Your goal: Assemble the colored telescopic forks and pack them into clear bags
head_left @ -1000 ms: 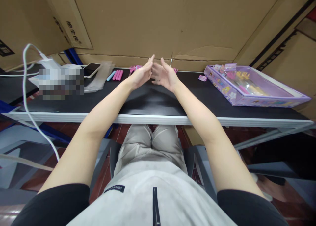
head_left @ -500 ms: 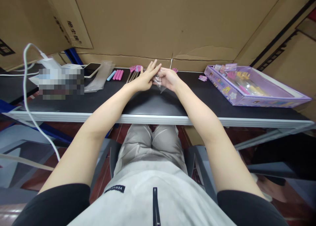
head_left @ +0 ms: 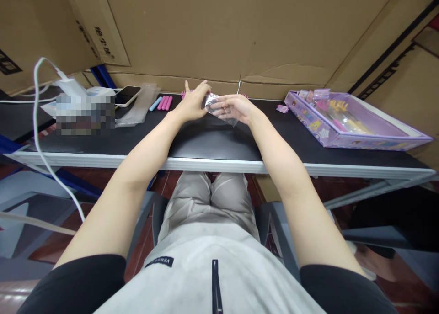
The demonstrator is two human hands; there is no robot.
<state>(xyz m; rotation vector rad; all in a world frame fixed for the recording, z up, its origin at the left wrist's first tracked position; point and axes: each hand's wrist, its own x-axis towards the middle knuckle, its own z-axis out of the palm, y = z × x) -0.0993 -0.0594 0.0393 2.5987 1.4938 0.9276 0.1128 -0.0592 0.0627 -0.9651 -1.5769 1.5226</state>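
Note:
Between my two hands a small clear plastic bag [head_left: 213, 104] is stretched out above the black table. My left hand [head_left: 192, 104] pinches its left end, with a couple of fingers raised. At the other end, my right hand [head_left: 238, 107] has its fingers along the bag, and the plastic shines around them; its exact grip is partly hidden. Pink fork-like heads [head_left: 183, 94] peek out behind my left hand, mostly covered by it. Left of that hand lie several pink sticks [head_left: 165, 103] and a light blue stick [head_left: 155, 104].
Flat clear bags [head_left: 137, 108] lie left of the sticks, beside a phone [head_left: 127, 96]. A white cable [head_left: 35, 94] hangs over the table's left front edge. At right stands a purple box [head_left: 370, 142] with toy pieces inside, near a small pink packet [head_left: 282, 109]. Cardboard [head_left: 206, 35] walls the back.
My hands have moved apart, left hand to the left and right hand slightly right. The bag, crumpled between them before, is now spread out. The fork-like pieces are more covered.

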